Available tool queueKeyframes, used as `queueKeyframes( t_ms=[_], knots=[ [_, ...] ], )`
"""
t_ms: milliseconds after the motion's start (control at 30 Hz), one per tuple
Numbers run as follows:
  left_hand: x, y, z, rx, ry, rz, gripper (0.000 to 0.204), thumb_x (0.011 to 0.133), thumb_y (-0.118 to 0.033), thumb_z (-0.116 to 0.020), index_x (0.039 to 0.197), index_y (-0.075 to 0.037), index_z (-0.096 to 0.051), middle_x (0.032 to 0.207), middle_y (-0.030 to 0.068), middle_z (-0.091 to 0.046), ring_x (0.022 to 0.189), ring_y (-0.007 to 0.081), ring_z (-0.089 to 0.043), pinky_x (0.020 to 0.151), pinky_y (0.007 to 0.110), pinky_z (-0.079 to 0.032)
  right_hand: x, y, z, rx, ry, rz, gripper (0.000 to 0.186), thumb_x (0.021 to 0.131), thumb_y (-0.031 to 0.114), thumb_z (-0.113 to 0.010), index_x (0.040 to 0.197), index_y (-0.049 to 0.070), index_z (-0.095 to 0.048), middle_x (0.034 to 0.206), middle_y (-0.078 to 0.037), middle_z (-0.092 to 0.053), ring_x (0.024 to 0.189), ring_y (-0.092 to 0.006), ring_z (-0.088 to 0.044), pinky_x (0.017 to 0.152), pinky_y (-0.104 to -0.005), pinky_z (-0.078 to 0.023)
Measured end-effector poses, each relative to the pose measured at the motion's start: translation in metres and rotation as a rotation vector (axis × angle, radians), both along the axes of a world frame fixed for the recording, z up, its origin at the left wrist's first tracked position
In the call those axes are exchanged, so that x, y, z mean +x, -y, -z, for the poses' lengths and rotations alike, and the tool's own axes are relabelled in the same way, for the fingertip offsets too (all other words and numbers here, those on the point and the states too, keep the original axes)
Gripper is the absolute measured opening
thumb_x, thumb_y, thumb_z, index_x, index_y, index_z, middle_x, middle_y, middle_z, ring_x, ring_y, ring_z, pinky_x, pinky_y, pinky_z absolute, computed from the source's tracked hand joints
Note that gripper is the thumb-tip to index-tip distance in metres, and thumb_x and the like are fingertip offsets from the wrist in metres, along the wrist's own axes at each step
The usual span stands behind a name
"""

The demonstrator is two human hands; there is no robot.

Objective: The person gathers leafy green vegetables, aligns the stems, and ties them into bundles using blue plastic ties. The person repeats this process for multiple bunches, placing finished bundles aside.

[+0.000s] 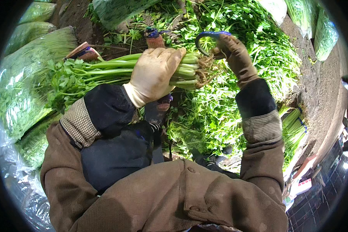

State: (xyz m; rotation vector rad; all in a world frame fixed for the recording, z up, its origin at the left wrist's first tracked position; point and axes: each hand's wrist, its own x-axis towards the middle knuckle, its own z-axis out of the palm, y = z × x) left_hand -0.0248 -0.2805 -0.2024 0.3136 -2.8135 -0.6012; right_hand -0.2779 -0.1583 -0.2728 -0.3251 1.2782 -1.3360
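Observation:
My left hand (154, 73), in a pale glove, grips a bundle of green leafy stalks (108, 69) near its root end and holds it sideways, leaves pointing left. The tangled pale roots (205, 73) stick out to the right of that hand. My right hand (236, 54), in a brown glove, holds a small curved blade with a blue handle (210, 36). The blade sits right above the roots. Brown jacket sleeves with dark cuffs cover both forearms.
Loose cut greens (239, 23) are heaped on the soil ahead. Clear plastic bags stuffed with greens (27, 77) lie at the left and top. Tied bundles with blue bands (294, 131) rest at the right beside bare earth (317, 85). Another blue-handled tool (155, 35) stands behind the bundle.

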Motion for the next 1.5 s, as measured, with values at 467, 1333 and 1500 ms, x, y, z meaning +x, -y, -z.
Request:
queueKeyframes(
  t_ms=[467,1333,1500],
  knots=[
    [-0.008,-0.003,-0.009,-0.044,0.129,-0.024,0.082,0.067,-0.022,-0.079,0.14,-0.003,-0.047,0.109,0.013,-0.064,0.098,0.0306,-0.064,0.086,0.043,-0.048,0.063,0.031,0.019,-0.347,0.661,0.12,0.029,0.095,0.024,-0.069,0.11,0.0,-0.06,0.102,-0.019,-0.073,0.118,-0.0334,-0.063,0.103,-0.0436,-0.052],
    [-0.012,0.001,-0.006,0.042,0.136,-0.033,0.099,0.064,-0.023,-0.082,0.15,-0.003,-0.037,0.105,0.0097,-0.066,0.095,0.0282,-0.065,0.083,0.04,-0.048,0.027,0.037,0.017,-0.591,-0.264,-0.337,0.021,0.09,0.019,-0.076,0.098,0.001,-0.068,0.101,-0.005,-0.066,0.1,-0.0176,-0.06,0.091,-0.0332,-0.048],
    [-0.012,0.001,-0.006,-0.008,0.141,-0.014,0.091,0.066,-0.023,-0.081,0.147,-0.007,-0.043,0.106,0.0086,-0.065,0.098,0.0283,-0.064,0.083,0.041,-0.047,0.025,0.034,0.014,-0.421,-0.226,-0.437,0.011,0.091,0.012,-0.072,0.098,0.004,-0.07,0.131,-0.014,-0.064,0.137,-0.0259,-0.047,0.115,-0.0419,-0.035]
  ],
)
